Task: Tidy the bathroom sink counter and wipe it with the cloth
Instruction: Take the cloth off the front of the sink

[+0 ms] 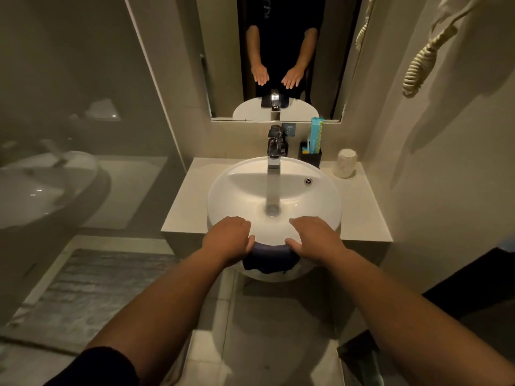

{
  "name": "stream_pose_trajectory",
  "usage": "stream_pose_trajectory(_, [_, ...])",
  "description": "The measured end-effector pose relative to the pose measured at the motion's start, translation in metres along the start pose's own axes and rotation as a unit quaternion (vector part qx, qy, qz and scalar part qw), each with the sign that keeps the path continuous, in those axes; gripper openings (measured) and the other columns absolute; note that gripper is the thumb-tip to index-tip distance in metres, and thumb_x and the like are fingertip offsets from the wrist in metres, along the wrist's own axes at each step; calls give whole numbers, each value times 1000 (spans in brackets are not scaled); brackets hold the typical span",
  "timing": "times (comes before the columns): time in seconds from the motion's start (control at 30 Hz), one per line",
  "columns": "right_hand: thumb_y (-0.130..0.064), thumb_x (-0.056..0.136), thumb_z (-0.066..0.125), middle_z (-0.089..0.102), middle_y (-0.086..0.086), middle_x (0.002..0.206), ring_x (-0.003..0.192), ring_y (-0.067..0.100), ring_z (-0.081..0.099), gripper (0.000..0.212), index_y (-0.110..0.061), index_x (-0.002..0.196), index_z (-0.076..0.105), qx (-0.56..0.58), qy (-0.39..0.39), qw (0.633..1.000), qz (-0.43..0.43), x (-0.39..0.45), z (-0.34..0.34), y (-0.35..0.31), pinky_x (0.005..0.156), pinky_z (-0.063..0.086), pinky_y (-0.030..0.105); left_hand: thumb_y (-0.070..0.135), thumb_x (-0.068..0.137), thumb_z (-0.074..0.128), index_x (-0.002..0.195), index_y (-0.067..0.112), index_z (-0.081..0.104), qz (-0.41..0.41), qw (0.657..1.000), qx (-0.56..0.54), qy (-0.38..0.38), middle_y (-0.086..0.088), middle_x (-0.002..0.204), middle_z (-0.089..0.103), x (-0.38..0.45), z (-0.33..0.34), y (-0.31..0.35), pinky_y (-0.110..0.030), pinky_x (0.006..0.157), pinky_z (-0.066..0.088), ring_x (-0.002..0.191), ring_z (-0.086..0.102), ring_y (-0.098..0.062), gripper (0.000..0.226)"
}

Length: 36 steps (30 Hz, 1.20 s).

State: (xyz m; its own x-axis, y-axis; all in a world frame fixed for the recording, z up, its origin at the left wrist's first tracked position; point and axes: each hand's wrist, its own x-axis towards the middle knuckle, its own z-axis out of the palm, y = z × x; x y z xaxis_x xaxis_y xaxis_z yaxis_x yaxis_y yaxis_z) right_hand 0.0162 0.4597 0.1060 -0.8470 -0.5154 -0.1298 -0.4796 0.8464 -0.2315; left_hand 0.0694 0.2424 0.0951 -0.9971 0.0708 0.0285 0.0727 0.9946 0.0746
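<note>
A round white basin [239, 179] sits on a pale counter [359, 213] with a chrome tap [274, 151] at its back. A dark blue cloth [270, 259] hangs over the basin's front rim. My left hand [230, 239] and my right hand [315, 238] hover palm-down over the front rim, one on each side of the cloth. Fingers are stretched out and hold nothing; the thumbs lie close to the cloth's upper edge. At the back right of the counter stand a black holder [310, 157] with a turquoise box [315, 135] and an upturned white cup [345, 164].
A mirror [223, 51] above the tap reflects my arms. A glass shower panel [83, 121] stands to the left. A coiled cord [420, 65] hangs on the right wall. A grey bath mat [92, 291] lies on the floor at left, and a dark object [473, 280] at right.
</note>
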Motion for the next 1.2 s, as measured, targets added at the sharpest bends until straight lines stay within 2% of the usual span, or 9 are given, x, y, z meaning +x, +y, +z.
stream_pose_trajectory(0.1, [-49, 91, 52, 53, 6, 139, 125, 26, 49, 56, -18, 138, 44, 0, -6, 1000, -7, 2, 14, -4, 108, 36, 39, 41, 95, 43, 113, 17, 56, 8, 999, -15, -27, -3, 111, 61, -2, 10, -10, -33, 85, 48, 96, 55, -19, 32])
stream_pose_trajectory(0.27, [-51, 89, 55, 53, 5, 140, 126, 25, 49, 60, -20, 139, 44, 5, -32, 999, -6, 3, 37, -11, 107, 37, 39, 45, 91, 47, 105, 19, 55, 46, 996, -35, -67, -3, 105, 61, -3, 32, -13, -30, 74, 47, 88, 53, -17, 30])
stream_pose_trajectory(0.47, [-50, 85, 59, 59, 5, 128, 109, 21, 55, 53, -20, 128, 50, -13, -47, 998, -26, 10, 54, -14, 98, 41, 35, 55, 85, 58, 113, 19, 50, 103, 992, -38, -57, -2, 111, 58, 7, 52, -4, -29, 79, 43, 93, 50, -16, 47])
stream_pose_trajectory(0.63, [-47, 84, 60, 62, 3, 119, 99, 19, 55, 44, -22, 119, 52, -24, -51, 998, -34, 17, 69, -10, 93, 41, 33, 55, 80, 66, 115, 18, 49, 126, 989, -37, -72, -3, 111, 57, 19, 67, -2, -32, 81, 44, 93, 52, -18, 54])
stream_pose_trajectory(0.8, [-45, 84, 61, 66, -1, 112, 93, 17, 58, 37, -28, 116, 55, -8, -33, 999, -24, 21, 86, -8, 92, 43, 34, 45, 79, 71, 111, 21, 55, 125, 988, -48, -83, -2, 106, 62, 22, 85, -3, -32, 80, 50, 89, 58, -18, 43])
stream_pose_trajectory(0.93, [-42, 85, 63, 68, -1, 113, 95, 18, 61, 38, -29, 120, 57, 4, -17, 1000, -15, 21, 93, -5, 92, 48, 35, 38, 86, 65, 107, 22, 58, 116, 991, -51, -54, -2, 104, 66, 21, 93, -6, -34, 79, 53, 89, 61, -18, 28])
stream_pose_trajectory(1.2, [-33, 88, 63, 70, 3, 110, 94, 21, 64, 32, -25, 120, 63, 7, -3, 1000, -23, 18, 87, -6, 92, 49, 35, 31, 92, 61, 111, 20, 58, 117, 992, -10, -45, -4, 104, 66, 18, 90, -8, -37, 80, 54, 89, 62, -21, 22])
